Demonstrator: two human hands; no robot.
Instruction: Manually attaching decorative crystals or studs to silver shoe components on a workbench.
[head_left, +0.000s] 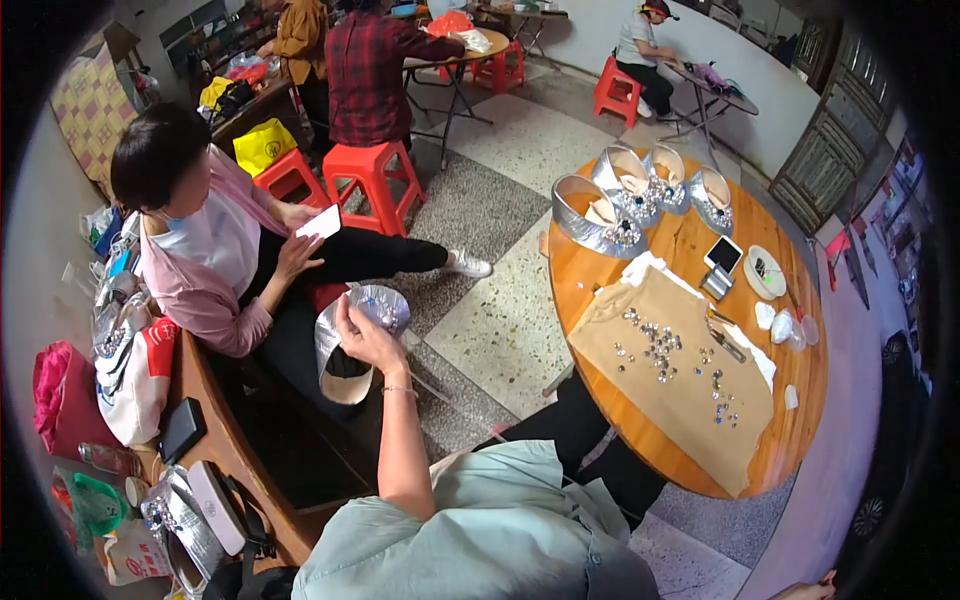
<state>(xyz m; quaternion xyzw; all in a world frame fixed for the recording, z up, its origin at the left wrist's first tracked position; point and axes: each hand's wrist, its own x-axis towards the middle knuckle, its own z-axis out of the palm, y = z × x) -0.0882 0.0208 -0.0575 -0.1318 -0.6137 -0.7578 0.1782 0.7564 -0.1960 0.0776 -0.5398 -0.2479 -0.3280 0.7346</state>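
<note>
My left hand (pixel 368 338), a bracelet at its wrist, is closed on a silver shoe upper (pixel 331 340) with a pale lining and a beaded part. It hangs left of the round table, beside a seated person's knees. At the lower right edge only a small part of my right hand (pixel 808 591) shows; what it holds, if anything, is out of sight. On the round wooden table (pixel 600 385), several similar silver uppers (pixel 590 222) with jewelled fronts stand at the far side. Loose rhinestones (pixel 660 345) lie scattered on a brown sheet (pixel 690 410).
A phone (pixel 722 253), a white dish (pixel 765 272) and tweezers (pixel 727 345) are on the round table. At left, a person (pixel 215 215) looks at a phone (pixel 320 224) beside a cluttered wooden desk (pixel 200 370). Red stools (pixel 372 180) and other people are farther back.
</note>
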